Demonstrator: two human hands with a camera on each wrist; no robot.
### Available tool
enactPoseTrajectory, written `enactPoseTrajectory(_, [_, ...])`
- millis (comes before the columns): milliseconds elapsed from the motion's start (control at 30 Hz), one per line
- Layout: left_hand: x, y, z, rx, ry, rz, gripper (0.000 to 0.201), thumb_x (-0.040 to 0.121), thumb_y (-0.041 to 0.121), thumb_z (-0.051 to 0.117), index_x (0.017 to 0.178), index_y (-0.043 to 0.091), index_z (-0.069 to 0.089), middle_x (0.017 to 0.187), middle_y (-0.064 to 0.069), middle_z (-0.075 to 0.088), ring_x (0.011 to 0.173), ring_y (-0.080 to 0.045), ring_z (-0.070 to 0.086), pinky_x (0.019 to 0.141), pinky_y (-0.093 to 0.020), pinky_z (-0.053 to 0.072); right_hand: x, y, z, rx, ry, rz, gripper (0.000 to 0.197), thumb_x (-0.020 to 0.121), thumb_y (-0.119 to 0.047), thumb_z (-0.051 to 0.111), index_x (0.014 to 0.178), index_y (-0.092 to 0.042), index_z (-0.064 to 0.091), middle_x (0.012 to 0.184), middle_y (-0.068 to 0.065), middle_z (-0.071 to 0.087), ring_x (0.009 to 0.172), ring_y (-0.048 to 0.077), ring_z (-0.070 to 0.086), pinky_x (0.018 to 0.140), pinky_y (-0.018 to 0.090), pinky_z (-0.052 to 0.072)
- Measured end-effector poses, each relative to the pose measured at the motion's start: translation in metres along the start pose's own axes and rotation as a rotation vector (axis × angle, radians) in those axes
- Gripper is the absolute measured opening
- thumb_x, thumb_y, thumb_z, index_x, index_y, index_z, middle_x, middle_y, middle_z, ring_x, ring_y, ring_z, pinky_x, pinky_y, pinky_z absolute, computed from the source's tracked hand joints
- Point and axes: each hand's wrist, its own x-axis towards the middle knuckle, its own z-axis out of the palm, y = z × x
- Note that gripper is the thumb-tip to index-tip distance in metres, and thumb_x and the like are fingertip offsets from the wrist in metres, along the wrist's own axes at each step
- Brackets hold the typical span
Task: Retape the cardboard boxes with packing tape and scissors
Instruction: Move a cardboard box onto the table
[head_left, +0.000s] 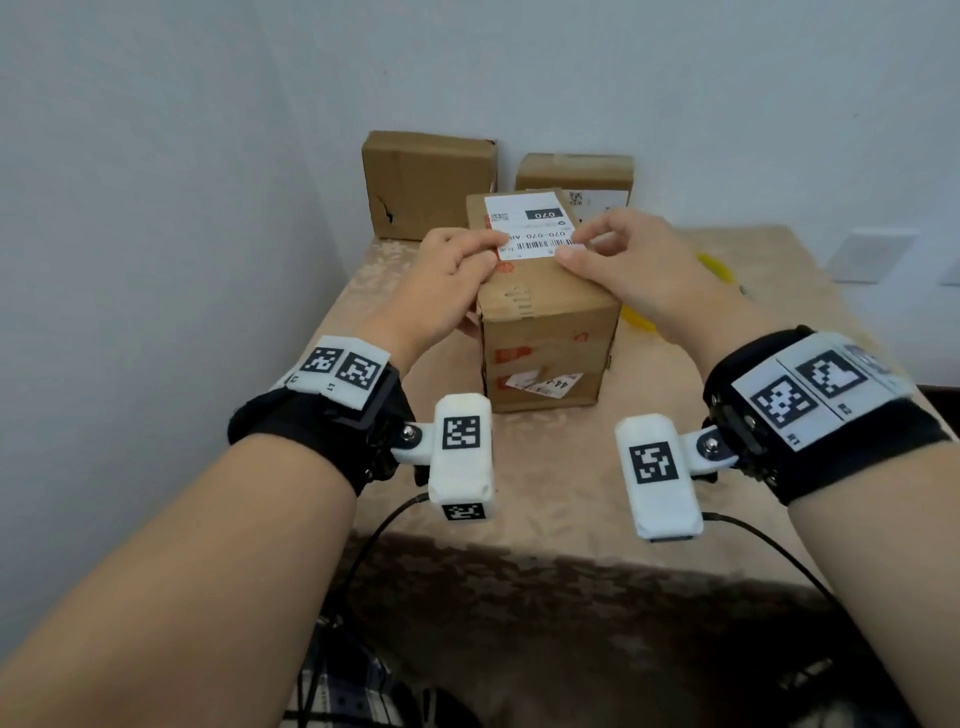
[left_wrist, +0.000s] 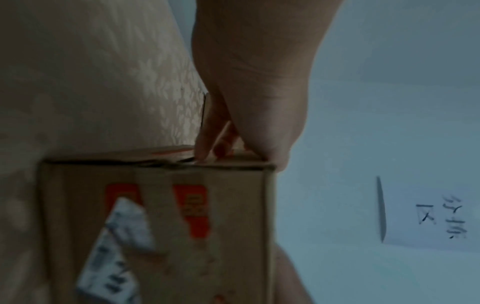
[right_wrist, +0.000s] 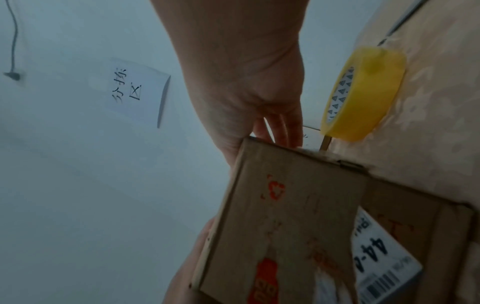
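Note:
A small cardboard box stands upright mid-table with a white shipping label on top. My left hand grips its top left edge, fingers curled onto the label's left side and thumb down the box's side. On the right, my right hand has thumb and forefinger pinched together at the label's right edge. The wrist views show the box from below, with fingers reaching over its top. A yellow tape roll stands on edge to the box's right, mostly hidden behind my right hand in the head view.
Two more cardboard boxes stand at the back against the wall. A thin metal tool, possibly scissors, lies beyond the tape. The beige patterned table ends close to me; a wall runs along its left.

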Motion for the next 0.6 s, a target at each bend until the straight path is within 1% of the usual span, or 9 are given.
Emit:
enactPoseTrajectory(33, [0.001, -0.004, 0.005, 0.004, 0.06, 0.024, 0.03, 0.102, 0.02, 0.038, 0.124, 0.017, 0.058, 0.126, -0.004, 0.039, 0.096, -0.003, 0.05, 0.062, -0.012, 0.05, 0.0, -0.002, 0.0, -0.072, -0.003, -0.009, 0.037, 0.089, -0.038, 0.065, 0.12, -0.018, 0.06, 0.115, -0.003, 0.06, 0.1, 0.012, 0.058, 0.074, 0.019, 0.044])
enactPoseTrajectory(100, [0.004, -0.012, 0.012, 0.026, 0.166, 0.1, 0.029, 0.102, 0.019, 0.036, 0.115, 0.017, 0.062, 0.122, -0.003, 0.038, 0.105, -0.001, 0.043, 0.088, -0.012, 0.042, 0.0, -0.005, 0.003, -0.192, -0.025, -0.023, 0.044, 0.09, -0.042, 0.063, 0.128, -0.021, 0.057, 0.127, -0.001, 0.051, 0.115, 0.015, 0.05, 0.09, 0.025, 0.04])
enactPoseTrajectory(167, [0.009, -0.018, 0.02, 0.063, 0.242, 0.163, 0.03, 0.102, 0.021, 0.035, 0.108, 0.015, 0.064, 0.12, 0.0, 0.04, 0.111, -0.004, 0.04, 0.099, -0.012, 0.031, -0.001, -0.002, 0.004, -0.241, 0.0, -0.029, 0.044, 0.087, -0.045, 0.064, 0.125, -0.023, 0.056, 0.128, 0.002, 0.042, 0.118, 0.018, 0.046, 0.097, 0.029, 0.04])
enactPoseTrajectory(233, [0.014, -0.016, 0.028, 0.12, 0.308, 0.213, 0.036, 0.101, 0.025, 0.031, 0.103, 0.01, 0.064, 0.117, 0.003, 0.043, 0.11, -0.006, 0.041, 0.097, -0.012, 0.03, -0.003, 0.003, 0.002, -0.221, 0.089, -0.061, 0.034, 0.085, -0.043, 0.067, 0.11, -0.023, 0.057, 0.115, 0.0, 0.04, 0.108, 0.016, 0.047, 0.093, 0.029, 0.042])
enactPoseTrajectory(300, [0.017, -0.012, 0.039, 0.19, 0.354, 0.292, 0.043, 0.1, 0.029, 0.027, 0.101, 0.005, 0.062, 0.111, 0.001, 0.053, 0.106, -0.014, 0.049, 0.095, -0.025, 0.037, -0.003, 0.007, -0.003, -0.268, 0.173, -0.13, 0.02, 0.087, -0.036, 0.067, 0.098, -0.022, 0.059, 0.104, -0.002, 0.044, 0.097, 0.014, 0.049, 0.084, 0.024, 0.04])
enactPoseTrajectory(367, [0.018, -0.007, 0.049, 0.276, 0.359, 0.333, 0.051, 0.1, 0.037, 0.02, 0.096, 0.005, 0.059, 0.099, -0.005, 0.06, 0.095, -0.022, 0.053, 0.087, -0.037, 0.041, -0.002, 0.007, -0.009, -0.377, 0.196, -0.186, 0.015, 0.091, -0.033, 0.062, 0.096, -0.02, 0.066, 0.099, -0.002, 0.048, 0.094, 0.014, 0.052, 0.077, 0.02, 0.033])
enactPoseTrajectory(433, [0.018, -0.004, 0.054, 0.338, 0.338, 0.322, 0.056, 0.098, 0.044, 0.016, 0.092, 0.006, 0.056, 0.091, -0.006, 0.059, 0.088, -0.023, 0.052, 0.081, -0.04, 0.041, -0.003, 0.005, -0.013, -0.453, 0.147, -0.203, 0.023, 0.094, -0.035, 0.056, 0.104, -0.02, 0.07, 0.101, -0.001, 0.054, 0.102, 0.015, 0.052, 0.075, 0.019, 0.029])
enactPoseTrajectory(500, [0.017, -0.004, 0.051, 0.353, 0.326, 0.32, 0.053, 0.098, 0.04, 0.017, 0.09, 0.006, 0.056, 0.09, -0.006, 0.058, 0.088, -0.023, 0.051, 0.08, -0.038, 0.039, -0.007, 0.001, -0.017, -0.42, 0.044, -0.166, 0.03, 0.094, -0.04, 0.054, 0.115, -0.023, 0.068, 0.112, -0.002, 0.054, 0.112, 0.014, 0.049, 0.083, 0.019, 0.03])
enactPoseTrajectory(600, [0.018, -0.008, 0.036, 0.211, 0.226, 0.303, 0.04, 0.094, 0.029, 0.027, 0.094, 0.009, 0.061, 0.099, -0.002, 0.061, 0.098, -0.021, 0.052, 0.09, -0.037, 0.039, -0.017, -0.005, -0.018, -0.4, -0.156, -0.083, 0.062, 0.084, -0.059, 0.059, 0.135, -0.024, 0.051, 0.137, -0.002, 0.036, 0.128, 0.012, 0.036, 0.1, 0.024, 0.031])
